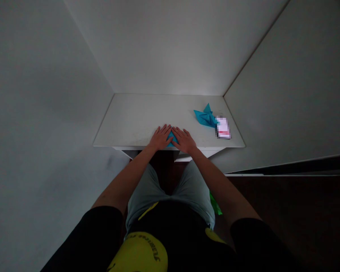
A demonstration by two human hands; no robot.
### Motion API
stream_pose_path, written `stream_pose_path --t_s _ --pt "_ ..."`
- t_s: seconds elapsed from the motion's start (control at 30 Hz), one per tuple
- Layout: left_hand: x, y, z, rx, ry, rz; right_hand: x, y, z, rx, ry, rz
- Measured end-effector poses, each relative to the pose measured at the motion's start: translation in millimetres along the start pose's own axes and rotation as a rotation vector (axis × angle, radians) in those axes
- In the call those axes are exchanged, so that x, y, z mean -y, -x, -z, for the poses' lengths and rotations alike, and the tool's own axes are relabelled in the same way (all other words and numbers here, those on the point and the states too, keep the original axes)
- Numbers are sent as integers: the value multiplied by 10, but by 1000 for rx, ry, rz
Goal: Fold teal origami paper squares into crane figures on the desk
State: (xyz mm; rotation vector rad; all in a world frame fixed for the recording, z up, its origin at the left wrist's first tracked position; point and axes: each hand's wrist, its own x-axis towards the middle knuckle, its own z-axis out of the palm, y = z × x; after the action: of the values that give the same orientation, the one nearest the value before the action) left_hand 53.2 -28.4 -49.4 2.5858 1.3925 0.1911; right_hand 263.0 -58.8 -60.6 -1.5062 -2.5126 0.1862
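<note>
A piece of blue paper (pixel 172 138) lies at the front edge of the white desk, mostly covered by my two hands. My left hand (pixel 160 138) rests flat over its left side, fingers stretched out. From the right, my right hand (pixel 184 139) lies flat on the paper too, its fingers extended towards the other hand. Between the two thumbs and palms a small blue patch shows; the paper's full outline is hidden. Farther right on the desk sits a folded blue paper figure (pixel 206 117) with pointed ends, out of reach of both hands' fingers.
The white desk (pixel 141 113) is enclosed by walls at the left, back and right. A phone-sized object (pixel 223 127) with a blurred-out face touches the folded figure's right end. Something bright green (pixel 215 204) shows below, beside my right leg.
</note>
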Motion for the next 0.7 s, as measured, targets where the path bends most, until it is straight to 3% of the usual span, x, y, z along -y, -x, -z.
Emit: stream_pose_path --t_s 0.37,0.53,0.7 --pt "331 408 41 6 -34 -221 -32 10 19 -34 -64 30" --pt "402 511 93 31 -22 -230 -156 103 71 -17 -119 126" --pt "467 552 82 -22 72 -182 -345 235 64 -69 -208 146"
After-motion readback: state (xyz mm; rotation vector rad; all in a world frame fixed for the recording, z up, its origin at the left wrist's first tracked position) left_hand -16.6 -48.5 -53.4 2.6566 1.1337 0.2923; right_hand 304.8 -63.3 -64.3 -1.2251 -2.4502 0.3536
